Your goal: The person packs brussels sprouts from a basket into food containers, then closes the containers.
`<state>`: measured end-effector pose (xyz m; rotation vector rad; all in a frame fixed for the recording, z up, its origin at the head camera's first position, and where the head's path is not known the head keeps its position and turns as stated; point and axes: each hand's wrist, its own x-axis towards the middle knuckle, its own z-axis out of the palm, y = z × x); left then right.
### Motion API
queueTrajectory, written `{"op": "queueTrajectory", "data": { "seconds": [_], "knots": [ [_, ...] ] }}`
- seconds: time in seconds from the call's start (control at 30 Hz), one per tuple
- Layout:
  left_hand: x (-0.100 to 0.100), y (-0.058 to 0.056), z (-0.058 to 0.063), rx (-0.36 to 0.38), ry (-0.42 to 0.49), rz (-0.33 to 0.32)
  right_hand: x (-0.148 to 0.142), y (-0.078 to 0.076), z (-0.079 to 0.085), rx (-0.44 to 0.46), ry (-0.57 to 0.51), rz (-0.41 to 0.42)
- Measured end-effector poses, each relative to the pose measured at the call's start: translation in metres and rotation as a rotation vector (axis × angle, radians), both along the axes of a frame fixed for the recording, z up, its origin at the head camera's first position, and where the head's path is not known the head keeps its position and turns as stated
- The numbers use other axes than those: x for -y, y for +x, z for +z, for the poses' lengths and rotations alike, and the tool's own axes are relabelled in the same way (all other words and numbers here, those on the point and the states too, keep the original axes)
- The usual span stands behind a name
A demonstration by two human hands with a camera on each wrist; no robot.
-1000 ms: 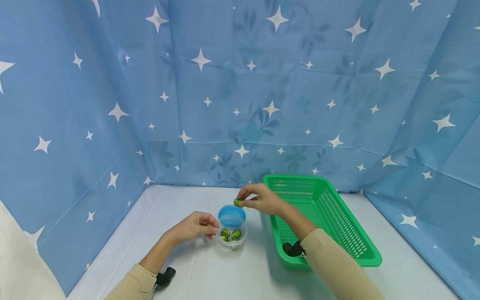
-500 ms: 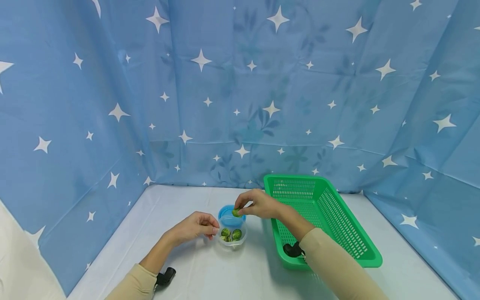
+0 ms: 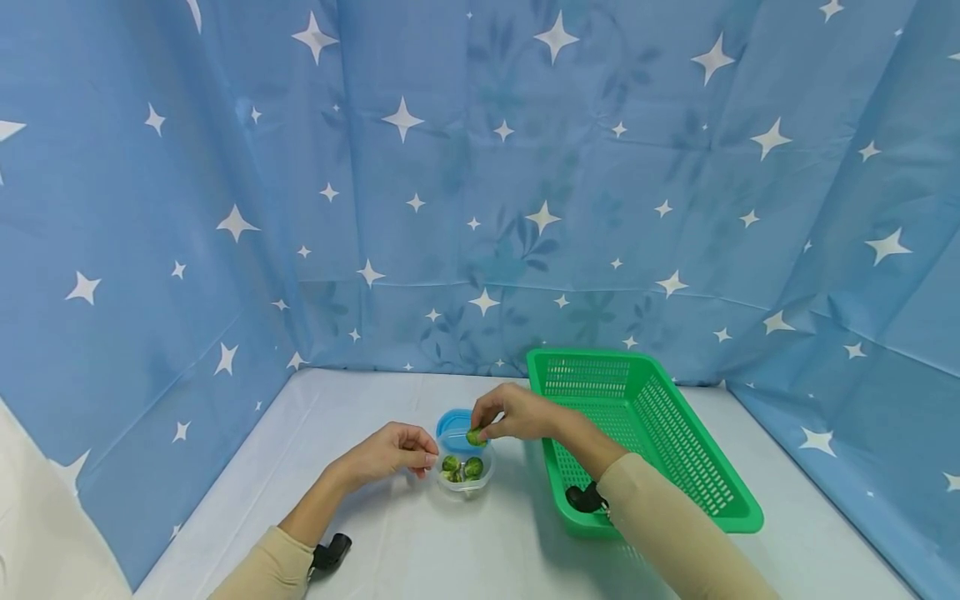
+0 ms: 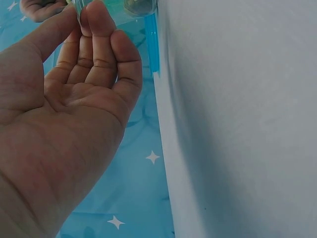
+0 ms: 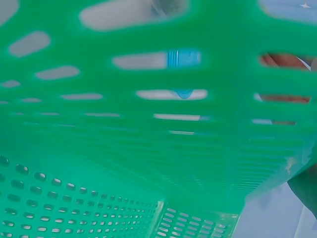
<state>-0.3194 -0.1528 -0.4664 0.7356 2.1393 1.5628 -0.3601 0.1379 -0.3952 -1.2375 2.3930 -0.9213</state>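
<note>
A small clear plastic container (image 3: 463,494) stands on the table with several Brussels sprouts (image 3: 472,467) inside. My left hand (image 3: 390,452) pinches its left rim; the left wrist view shows the thumb and fingertips of that hand (image 4: 74,104) at the container's edge. Behind the container lies a blue lid (image 3: 451,422). Over the far part of the container, overlapping the lid in the head view, my right hand (image 3: 517,412) holds a Brussels sprout (image 3: 474,437) between thumb and fingers. The basket's slats hide most of this hand in the right wrist view.
A green perforated basket (image 3: 693,425) stands to the right, under my right forearm; its slatted wall (image 5: 218,124) fills the right wrist view. White cloth covers the table (image 3: 420,550). A blue star-patterned curtain (image 3: 480,183) encloses the back and sides.
My right hand has come down and slightly toward me with the Brussels sprout, from behind the lid to over the container. The left hand stays at the rim.
</note>
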Motion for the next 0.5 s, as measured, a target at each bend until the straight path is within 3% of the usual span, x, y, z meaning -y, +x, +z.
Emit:
{"op": "queueTrajectory", "data": {
  "seconds": [0.5],
  "knots": [
    [-0.0011,0.0007,-0.0008,-0.008,-0.008,0.011,0.0009,0.0011,0.0001,0.004,0.076,-0.009]
  ]
}}
